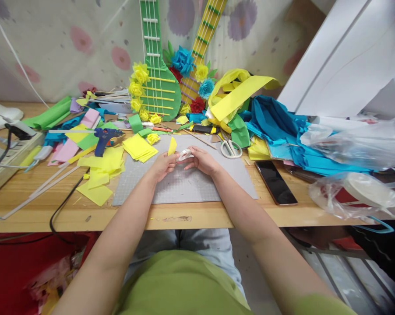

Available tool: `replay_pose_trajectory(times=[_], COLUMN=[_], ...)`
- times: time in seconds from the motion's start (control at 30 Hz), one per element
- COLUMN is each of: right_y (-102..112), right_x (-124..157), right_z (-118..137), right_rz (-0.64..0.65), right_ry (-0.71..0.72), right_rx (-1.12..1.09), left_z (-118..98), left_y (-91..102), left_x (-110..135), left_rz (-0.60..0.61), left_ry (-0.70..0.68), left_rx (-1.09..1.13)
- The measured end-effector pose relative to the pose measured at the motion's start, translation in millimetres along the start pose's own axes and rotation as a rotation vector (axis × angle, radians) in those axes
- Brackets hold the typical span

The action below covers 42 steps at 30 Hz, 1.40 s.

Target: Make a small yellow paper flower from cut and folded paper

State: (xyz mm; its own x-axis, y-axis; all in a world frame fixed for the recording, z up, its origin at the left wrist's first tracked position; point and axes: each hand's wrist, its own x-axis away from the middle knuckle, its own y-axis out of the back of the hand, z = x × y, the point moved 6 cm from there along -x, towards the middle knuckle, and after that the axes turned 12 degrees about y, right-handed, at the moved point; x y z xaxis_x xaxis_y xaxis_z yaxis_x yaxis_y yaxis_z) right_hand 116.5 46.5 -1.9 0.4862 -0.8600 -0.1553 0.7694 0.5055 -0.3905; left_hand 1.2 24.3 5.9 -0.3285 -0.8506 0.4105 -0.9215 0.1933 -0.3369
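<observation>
Above the grey cutting mat (184,188), my left hand (165,166) pinches a small yellow paper piece (172,146) that sticks up from its fingers. A small white roll (184,154), perhaps tape, sits between my hands. My right hand (202,161) grips this roll by its right side, with the lower fingers loosely curled. Whether a strip runs from the roll to the yellow piece is too small to see. Just left of my hands lie a stack of yellow paper squares (140,147) and a yellow paper flower (153,138). White-handled scissors (231,148) rest at the right.
A blue glue gun (104,139) stands on the left among yellow paper sheets (100,175). At the back lean a green paper-covered instrument (163,87) and a yellow one (200,39). On the right are a phone (276,182), blue paper (276,118) and a bagged cup (351,192).
</observation>
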Motion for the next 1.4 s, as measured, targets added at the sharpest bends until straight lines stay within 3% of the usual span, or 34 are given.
replay_pose_trajectory(times=[0.5,0.7,1.17,1.4], right_y=[-1,-6,-4,-5], right_x=[1,4,4,5], right_z=[14,11,7,6], right_rz=[0.023,0.052,0.067,0.069], right_ry=[0.118,0.029,0.008,0.005], right_rx=[0.292,0.222,0.017,-0.012], left_z=[-2,1,4,5], left_y=[2.4,4.6,-3.6,0.2], left_x=[2,0,1,-2], left_rz=[0.081,0.109,0.196,0.127], left_ry=[0.038,0.066,0.137,0.121], left_rx=[0.081,0.116,0.09,0.076])
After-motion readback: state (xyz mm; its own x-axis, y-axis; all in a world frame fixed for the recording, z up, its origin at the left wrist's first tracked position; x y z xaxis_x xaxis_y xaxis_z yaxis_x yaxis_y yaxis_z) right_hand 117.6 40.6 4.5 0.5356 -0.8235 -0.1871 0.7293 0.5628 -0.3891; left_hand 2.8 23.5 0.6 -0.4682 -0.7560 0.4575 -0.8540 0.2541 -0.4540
